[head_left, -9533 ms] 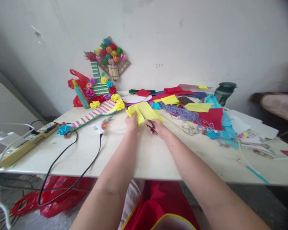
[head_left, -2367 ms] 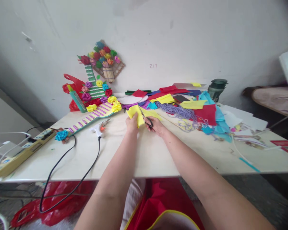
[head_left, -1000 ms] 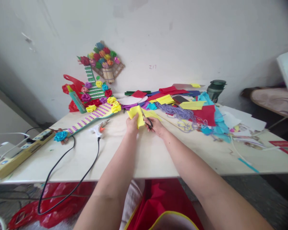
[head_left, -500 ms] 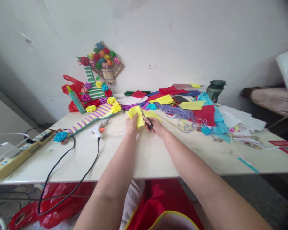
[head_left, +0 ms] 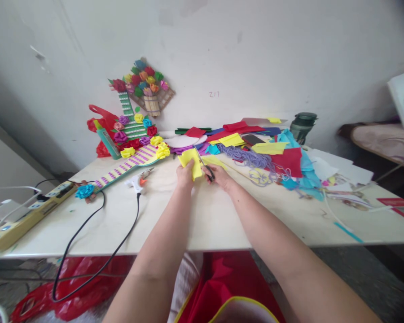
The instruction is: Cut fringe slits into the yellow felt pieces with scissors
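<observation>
My left hand [head_left: 185, 173] pinches a folded piece of yellow crepe paper [head_left: 191, 157] above the middle of the table. In my right hand [head_left: 220, 176] is a pair of black-handled scissors [head_left: 209, 173], my fingers closed round the handles. The blades point away from me and lie along the right edge of the folded paper. Another flat yellow sheet [head_left: 215, 162] lies on the table just behind the scissors. Whether the blades are cutting into the paper is too small to tell.
Left of my hands lie a white glue gun [head_left: 134, 183] with a black cord, a striped flower-trimmed craft piece [head_left: 128, 167], a glue bottle [head_left: 107, 141] and a power strip [head_left: 37, 215]. To the right are purple yarn [head_left: 249, 158], coloured paper and a dark green bottle [head_left: 303, 127].
Since the oldest frame the yellow paper in my left hand has become narrower, with a separate sheet now behind the scissors. Over the last second only the scissors have shifted slightly.
</observation>
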A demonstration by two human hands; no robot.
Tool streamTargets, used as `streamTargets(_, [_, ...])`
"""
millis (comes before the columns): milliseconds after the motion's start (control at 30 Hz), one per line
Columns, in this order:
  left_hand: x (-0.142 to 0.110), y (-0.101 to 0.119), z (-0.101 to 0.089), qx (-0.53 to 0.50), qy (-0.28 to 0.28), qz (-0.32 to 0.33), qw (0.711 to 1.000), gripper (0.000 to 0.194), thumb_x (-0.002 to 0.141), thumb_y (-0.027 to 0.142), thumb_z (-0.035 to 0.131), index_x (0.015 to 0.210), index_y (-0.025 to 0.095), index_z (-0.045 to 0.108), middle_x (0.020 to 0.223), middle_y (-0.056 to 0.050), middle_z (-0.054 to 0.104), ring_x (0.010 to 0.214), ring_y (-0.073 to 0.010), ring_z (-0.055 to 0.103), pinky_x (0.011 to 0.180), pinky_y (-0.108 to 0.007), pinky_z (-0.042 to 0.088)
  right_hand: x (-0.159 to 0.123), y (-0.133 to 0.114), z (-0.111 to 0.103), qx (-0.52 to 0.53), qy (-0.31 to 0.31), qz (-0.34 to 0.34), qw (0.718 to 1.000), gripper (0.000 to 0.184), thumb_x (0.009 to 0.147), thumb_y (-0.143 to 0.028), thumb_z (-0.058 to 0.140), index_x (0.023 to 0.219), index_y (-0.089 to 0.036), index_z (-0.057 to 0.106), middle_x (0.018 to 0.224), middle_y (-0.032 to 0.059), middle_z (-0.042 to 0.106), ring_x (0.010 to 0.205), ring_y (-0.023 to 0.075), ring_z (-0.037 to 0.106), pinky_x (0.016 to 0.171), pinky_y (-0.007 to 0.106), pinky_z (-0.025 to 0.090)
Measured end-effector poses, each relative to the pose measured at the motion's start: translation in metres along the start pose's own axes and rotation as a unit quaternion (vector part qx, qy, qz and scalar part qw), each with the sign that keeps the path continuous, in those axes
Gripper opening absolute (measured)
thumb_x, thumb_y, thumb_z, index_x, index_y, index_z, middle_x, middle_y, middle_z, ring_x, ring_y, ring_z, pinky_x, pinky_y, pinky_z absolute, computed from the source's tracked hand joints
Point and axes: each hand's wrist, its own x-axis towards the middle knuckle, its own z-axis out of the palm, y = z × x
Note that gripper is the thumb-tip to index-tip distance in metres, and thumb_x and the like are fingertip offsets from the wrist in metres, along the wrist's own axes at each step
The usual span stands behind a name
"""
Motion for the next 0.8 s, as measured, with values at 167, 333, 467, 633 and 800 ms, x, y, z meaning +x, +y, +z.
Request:
streamTargets(167, [-0.0004,0.0012,0.0012,0.004,0.008,-0.007,1.0,0.028,0.056,0.024,0.07,0.078,0.008,0.06,0.07,-0.01,0.065,0.054,-0.0162,0.059,0.054,-0.028,0.044,-0.0009,-0.0022,0.0012,-0.006,0.006,-0.01,1.0,0.031,0.06,-0.041,0.069,0.065,-0.016,0.052,0.046,-0.0062,0.046,0.039,0.0051,0.041,0.037,0.017,0.034])
streamTargets(333, [0.0005,0.0006,0.0006,0.002,0.004,-0.001,1.0,0.027,0.056,0.024,0.07,0.077,0.008,0.061,0.071,-0.01,0.065,0.055,-0.0157,0.059,0.055,-0.027,0.045,0.0006,-0.0012,0.0008,-0.01,0.014,-0.011,1.0,0.031,0.059,-0.041,0.069,0.066,-0.016,0.052,0.045,-0.0064,0.045,0.038,0.0051,0.04,0.036,0.017,0.034])
streamTargets(467, [0.0001,0.0009,0.001,0.001,0.004,-0.002,1.0,0.027,0.057,0.023,0.07,0.077,0.008,0.061,0.071,-0.01,0.065,0.055,-0.0158,0.059,0.055,-0.028,0.045,0.0028,0.0024,-0.0012,-0.018,0.016,-0.017,1.0,0.03,0.062,-0.042,0.067,0.066,-0.016,0.053,0.045,-0.0065,0.045,0.037,0.0046,0.039,0.036,0.017,0.032])
streamTargets(633, [-0.0003,0.0015,0.0014,-0.001,0.009,-0.003,1.0,0.024,0.058,0.021,0.069,0.076,0.008,0.06,0.068,-0.009,0.065,0.053,-0.0154,0.059,0.053,-0.026,0.045,0.0034,0.003,-0.002,-0.021,0.017,-0.02,0.999,0.031,0.061,-0.043,0.067,0.067,-0.015,0.054,0.044,-0.0067,0.045,0.037,0.0043,0.038,0.036,0.018,0.031])
streamTargets(800, [0.0015,0.0001,0.0002,-0.001,0.008,-0.001,1.0,0.025,0.059,0.022,0.069,0.077,0.008,0.061,0.069,-0.01,0.065,0.052,-0.0153,0.058,0.053,-0.027,0.045,0.0046,0.0035,-0.0028,-0.026,0.016,-0.023,0.999,0.03,0.061,-0.042,0.067,0.065,-0.015,0.054,0.044,-0.0066,0.045,0.036,0.004,0.037,0.035,0.018,0.03])
